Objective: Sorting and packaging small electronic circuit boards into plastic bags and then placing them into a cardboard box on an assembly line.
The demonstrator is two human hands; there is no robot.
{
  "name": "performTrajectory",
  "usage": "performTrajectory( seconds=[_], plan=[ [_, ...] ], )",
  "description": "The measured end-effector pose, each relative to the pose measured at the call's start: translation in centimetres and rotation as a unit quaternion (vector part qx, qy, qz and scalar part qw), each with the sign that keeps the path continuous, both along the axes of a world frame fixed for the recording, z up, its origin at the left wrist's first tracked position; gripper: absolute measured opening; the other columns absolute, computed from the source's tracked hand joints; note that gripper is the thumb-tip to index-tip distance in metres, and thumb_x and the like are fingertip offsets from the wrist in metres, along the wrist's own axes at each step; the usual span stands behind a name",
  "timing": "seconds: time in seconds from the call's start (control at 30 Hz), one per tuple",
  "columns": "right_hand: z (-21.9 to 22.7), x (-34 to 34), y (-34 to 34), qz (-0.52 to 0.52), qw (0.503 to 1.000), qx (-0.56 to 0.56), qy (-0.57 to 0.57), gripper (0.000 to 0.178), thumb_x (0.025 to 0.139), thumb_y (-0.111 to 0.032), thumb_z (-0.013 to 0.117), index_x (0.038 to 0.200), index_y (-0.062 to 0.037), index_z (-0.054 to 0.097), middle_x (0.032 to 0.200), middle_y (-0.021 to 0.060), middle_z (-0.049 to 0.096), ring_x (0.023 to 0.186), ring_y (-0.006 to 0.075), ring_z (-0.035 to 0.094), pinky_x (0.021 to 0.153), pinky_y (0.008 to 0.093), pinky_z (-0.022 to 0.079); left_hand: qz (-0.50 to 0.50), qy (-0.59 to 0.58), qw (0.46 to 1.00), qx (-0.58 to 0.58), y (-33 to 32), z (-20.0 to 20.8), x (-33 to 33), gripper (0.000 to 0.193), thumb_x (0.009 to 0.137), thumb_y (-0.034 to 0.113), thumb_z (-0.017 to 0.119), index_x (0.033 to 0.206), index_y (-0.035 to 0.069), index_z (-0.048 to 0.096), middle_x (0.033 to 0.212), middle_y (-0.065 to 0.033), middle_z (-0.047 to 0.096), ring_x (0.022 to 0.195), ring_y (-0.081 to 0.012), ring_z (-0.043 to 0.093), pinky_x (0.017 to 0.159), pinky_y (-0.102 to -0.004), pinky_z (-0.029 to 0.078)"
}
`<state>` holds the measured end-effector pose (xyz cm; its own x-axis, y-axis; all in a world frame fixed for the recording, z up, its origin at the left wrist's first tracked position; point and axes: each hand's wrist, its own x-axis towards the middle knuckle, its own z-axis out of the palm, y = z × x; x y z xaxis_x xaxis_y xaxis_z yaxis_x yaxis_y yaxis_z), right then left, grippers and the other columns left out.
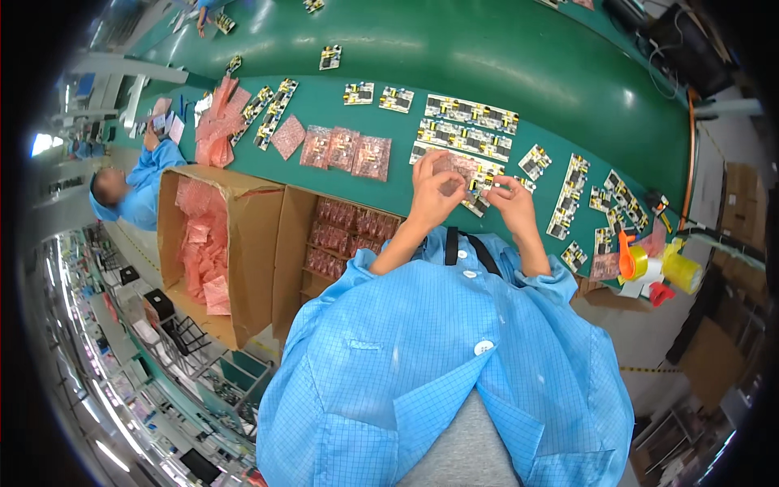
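Observation:
My left hand [436, 191] is closed, its thumb and finger pinched at the edge of a pink bubble bag [461, 165]. Close by on the right, my right hand [514, 207] pinches the edge of a small circuit board [477, 200] with yellow and black parts. The board is between the two hands, partly hidden by fingers. Whether its end sits inside the bag I cannot tell. Just beyond the hands lie joined strips of circuit boards [471, 112]. To the left, several filled pink bubble bags [372, 157] lie in a row on the green table [410, 180].
A cardboard box [251, 213] of loose pink bags stands at the table's left front, beside a divided carton [294, 243] of packed bags. At right are more board strips [568, 195], an orange tape dispenser [626, 258] and a yellow tape roll [683, 272]. A co-worker [146, 183] sits far left.

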<state>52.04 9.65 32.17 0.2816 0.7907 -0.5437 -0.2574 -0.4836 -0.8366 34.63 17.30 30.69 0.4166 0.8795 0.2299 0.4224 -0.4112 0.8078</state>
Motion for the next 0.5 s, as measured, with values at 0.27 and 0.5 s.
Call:
performTrajectory(
  seconds=[0.27,0.5],
  plan=[
    [1.3,-2.5,2.7,0.003,0.999,0.038,-0.016,0.038,0.079,-0.005,0.070,0.112,0.0038,0.054,0.092,0.0114,0.070,0.079,0.0119,0.065,0.067,0.0228,0.050,0.023,-0.009,1.000,-0.010,1.6,0.8,-2.7,0.009,0.067,0.018,0.072,0.075,0.015,0.070,0.128,-0.0106,0.049,0.123,-0.0343,0.036,0.102,-0.0462,0.028],
    [1.8,-2.7,3.8,0.102,0.990,0.056,-0.081,0.038,0.079,-0.006,0.070,0.112,0.0047,0.055,0.092,0.0116,0.070,0.078,0.0113,0.065,0.065,0.0216,0.049,0.025,-0.018,0.999,-0.012,2.8,2.1,-2.8,0.010,0.068,0.022,0.073,0.076,0.017,0.071,0.132,-0.0098,0.047,0.128,-0.0343,0.031,0.102,-0.0480,0.024]
  ],
)
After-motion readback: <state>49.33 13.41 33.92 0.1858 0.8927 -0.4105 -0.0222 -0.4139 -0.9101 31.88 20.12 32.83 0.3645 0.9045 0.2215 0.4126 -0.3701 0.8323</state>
